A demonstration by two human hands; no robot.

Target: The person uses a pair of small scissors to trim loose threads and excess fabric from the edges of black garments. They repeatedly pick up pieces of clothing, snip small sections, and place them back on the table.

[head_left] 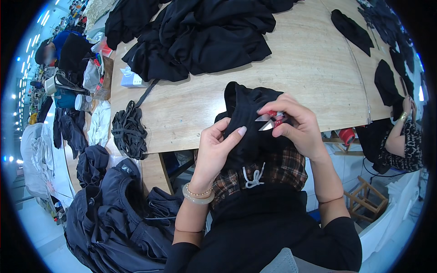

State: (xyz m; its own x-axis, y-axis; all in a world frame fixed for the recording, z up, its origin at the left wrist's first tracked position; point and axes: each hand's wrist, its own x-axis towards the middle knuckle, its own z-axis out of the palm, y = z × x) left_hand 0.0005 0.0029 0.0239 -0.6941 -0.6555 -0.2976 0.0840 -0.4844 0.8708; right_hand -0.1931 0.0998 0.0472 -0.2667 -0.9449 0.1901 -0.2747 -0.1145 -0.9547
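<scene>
A black garment [248, 107] is held up over my lap at the table's near edge, its opening toward the upper left. My left hand [216, 144] pinches its fabric between thumb and fingers, a bangle and a bracelet on that wrist. In my right hand [297, 122] is a pair of small red-handled thread snips [273, 123]. Their two pointed blades are apart and lie close over the black fabric. Whether a thread is between the blades is too small to tell.
A large heap of black garments [205, 41] covers the far side of the wooden table [173, 113]. Bundled dark straps [129, 132] and a blue-white box [133, 78] lie left. Dark clothes [114, 209] are piled lower left. Another person [400, 136] sits at right, near a wooden stool [366, 198].
</scene>
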